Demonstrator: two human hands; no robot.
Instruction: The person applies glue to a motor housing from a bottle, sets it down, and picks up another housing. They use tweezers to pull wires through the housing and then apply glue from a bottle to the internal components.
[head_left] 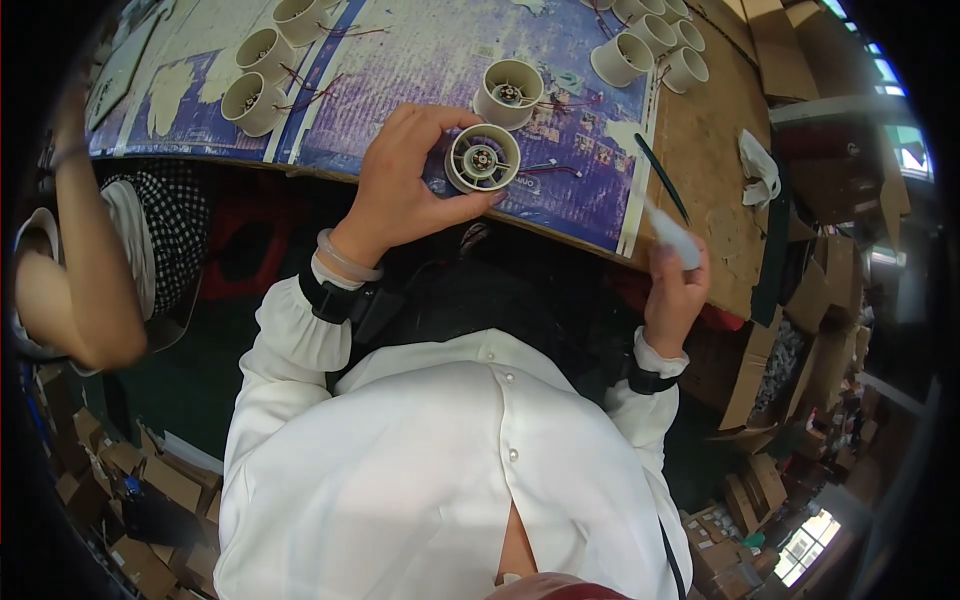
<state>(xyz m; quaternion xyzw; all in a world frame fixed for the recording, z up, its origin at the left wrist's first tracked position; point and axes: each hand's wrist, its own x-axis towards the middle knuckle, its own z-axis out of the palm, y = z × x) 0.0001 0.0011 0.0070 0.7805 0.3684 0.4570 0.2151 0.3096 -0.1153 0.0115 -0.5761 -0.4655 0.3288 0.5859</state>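
Note:
My left hand (392, 185) curls its thumb and fingers around a cream round motor housing (483, 158) at the table's near edge. Its open top faces up and shows spokes and a small motor in the middle; thin wires with a white connector run out to the right. Just behind it stands a similar housing (510, 92) with dark red wires. In my right hand (676, 300), off to the right by the table edge, is a small whitish squeeze bottle (679, 240) with a narrow tip, slightly blurred. The tip points up and left, apart from the housing.
More housings (252, 104) with wires stand at the left, and several others (622, 60) at the back right. A dark green stick-like tool (661, 175) and a crumpled white tissue (760, 170) lie on the right. Another person's arm (95, 260) is at the left. Cardboard boxes (775, 370) crowd the right.

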